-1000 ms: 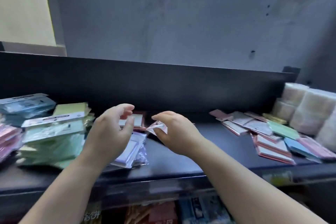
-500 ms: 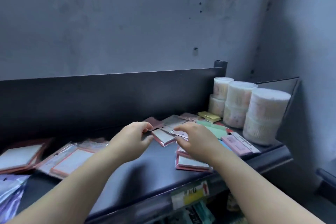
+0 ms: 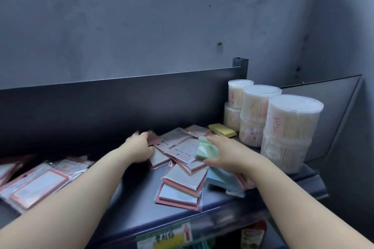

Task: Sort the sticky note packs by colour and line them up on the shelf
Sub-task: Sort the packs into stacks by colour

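Because colours lie mixed in the pile (image 3: 182, 184) beside the cotton swab tubs (image 3: 291, 133), the right hand (image 3: 230, 155) pinches a green pack (image 3: 207, 149), probably to separate it; farther from the tubs, the left hand (image 3: 139, 148) meets a pink pack (image 3: 154, 139), grip too blurred to judge.

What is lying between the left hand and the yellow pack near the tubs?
Overlapping pink-edged packs in clear wrappers lie between the left hand and the yellow pack. The right hand, gripping a green pack, is also close to that path.
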Demonstrator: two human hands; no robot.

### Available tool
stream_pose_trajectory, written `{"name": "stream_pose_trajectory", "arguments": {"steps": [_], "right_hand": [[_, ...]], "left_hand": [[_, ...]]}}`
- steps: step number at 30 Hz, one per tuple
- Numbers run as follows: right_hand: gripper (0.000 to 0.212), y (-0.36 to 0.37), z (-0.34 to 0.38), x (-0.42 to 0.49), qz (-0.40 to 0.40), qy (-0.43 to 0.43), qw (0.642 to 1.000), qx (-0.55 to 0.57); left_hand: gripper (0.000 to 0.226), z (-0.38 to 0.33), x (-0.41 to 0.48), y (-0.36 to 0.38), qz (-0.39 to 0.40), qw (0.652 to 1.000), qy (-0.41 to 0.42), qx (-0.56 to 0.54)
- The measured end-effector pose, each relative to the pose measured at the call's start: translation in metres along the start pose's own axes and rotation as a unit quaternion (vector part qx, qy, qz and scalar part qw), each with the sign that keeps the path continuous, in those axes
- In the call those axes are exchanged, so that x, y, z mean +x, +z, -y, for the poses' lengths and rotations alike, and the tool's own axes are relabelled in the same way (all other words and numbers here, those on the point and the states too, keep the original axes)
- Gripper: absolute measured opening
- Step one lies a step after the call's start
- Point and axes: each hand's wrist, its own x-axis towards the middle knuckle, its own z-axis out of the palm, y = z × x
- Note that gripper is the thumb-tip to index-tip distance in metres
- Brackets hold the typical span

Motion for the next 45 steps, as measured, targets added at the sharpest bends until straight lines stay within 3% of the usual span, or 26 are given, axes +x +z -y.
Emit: {"name": "stream_pose_trajectory", "arguments": {"steps": [4,7,11,15,18,22,29,37,45], "right_hand": [[0.077,-0.001,-0.005,0.012,0.036,0.01,0.999,0.023],[0.069,0.001,-0.001,0.02,0.026,0.007,1.0,0.004],[0.05,0.008,0.005,0.023,-0.014,-0.024,0.999,-0.045],[0.043,0.01,0.009,0.022,-0.106,-0.04,0.992,-0.051],[0.052,0.007,0.02,0.02,-0.184,-0.067,0.98,-0.044],[0.044,0.005,0.049,0.019,-0.263,-0.122,0.957,0.001],[0.032,0.017,0.134,0.011,-0.238,-0.228,0.942,0.065],[0.028,0.05,0.25,0.011,-0.208,-0.29,0.929,0.098],[0.029,0.096,0.401,0.011,-0.239,-0.325,0.907,0.119]], "left_hand": [[0.056,0.006,0.006,0.002,0.009,1.0,0.0,-0.024],[0.052,0.007,0.008,-0.001,-0.032,0.999,0.008,-0.019],[0.038,-0.004,0.01,-0.006,-0.061,0.995,0.014,0.084],[0.017,-0.007,0.006,-0.01,-0.099,0.987,-0.005,0.127],[0.019,0.002,-0.005,-0.017,-0.159,0.985,-0.012,0.073],[0.019,0.019,-0.042,-0.039,-0.24,0.968,-0.009,-0.065],[0.013,0.071,-0.126,-0.057,-0.335,0.907,-0.022,-0.256],[0.014,0.171,-0.197,-0.071,-0.424,0.835,-0.041,-0.349],[0.008,0.309,-0.253,-0.108,-0.499,0.805,-0.026,-0.321]]}}
